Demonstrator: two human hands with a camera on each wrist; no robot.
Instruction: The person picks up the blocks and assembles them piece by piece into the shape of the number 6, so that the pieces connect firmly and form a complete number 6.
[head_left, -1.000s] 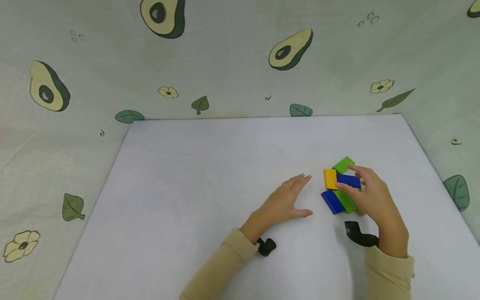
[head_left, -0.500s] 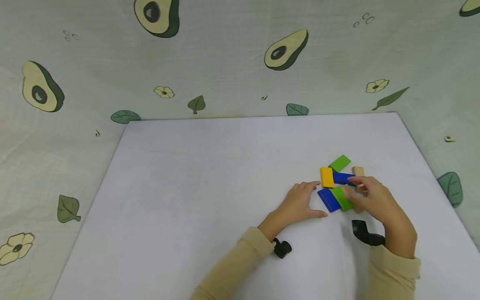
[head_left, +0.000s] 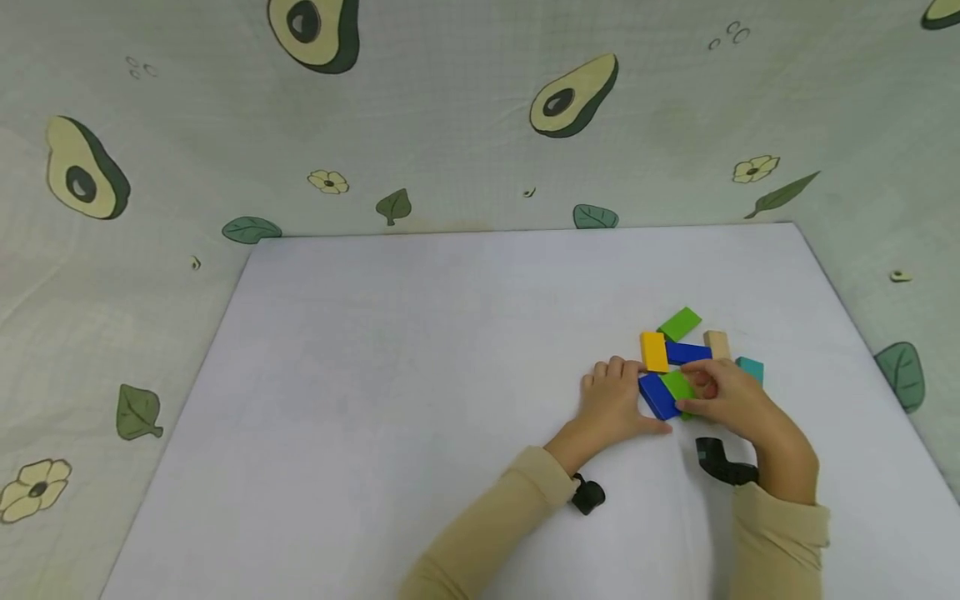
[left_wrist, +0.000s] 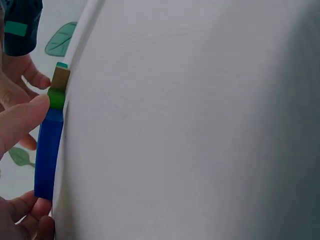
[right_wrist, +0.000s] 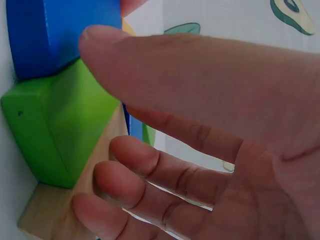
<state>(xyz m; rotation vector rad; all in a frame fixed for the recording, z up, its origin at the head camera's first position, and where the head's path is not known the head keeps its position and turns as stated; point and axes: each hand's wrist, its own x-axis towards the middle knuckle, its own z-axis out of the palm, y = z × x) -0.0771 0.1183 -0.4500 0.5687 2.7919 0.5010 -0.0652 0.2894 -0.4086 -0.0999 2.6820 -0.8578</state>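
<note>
Near the right of the white tabletop, my left hand (head_left: 611, 404) spans a blue block (head_left: 657, 396), fingers at its far end and thumb by its near end. The left wrist view shows that blue block (left_wrist: 48, 155) between thumb and fingers. From the other side my right hand (head_left: 738, 400) reaches over a green block (head_left: 677, 386), thumb and index finger at its two ends. In the right wrist view the green block (right_wrist: 62, 125) touches the blue block (right_wrist: 65, 37) and a plain wooden block (right_wrist: 55, 210). My other right fingers curl beside the wood; the index fingertip is hidden.
Behind the hands lie a yellow block (head_left: 654, 352), a second blue block (head_left: 687, 353), another green block (head_left: 680, 323), a wooden block (head_left: 717, 344) and a teal block (head_left: 751, 368). A patterned avocado cloth (head_left: 465, 117) surrounds the white tabletop (head_left: 420, 358).
My left hand has moved right to the near blue block, fingers and thumb now at its ends. My right hand has come down and left, from the far blue block to the green one.
</note>
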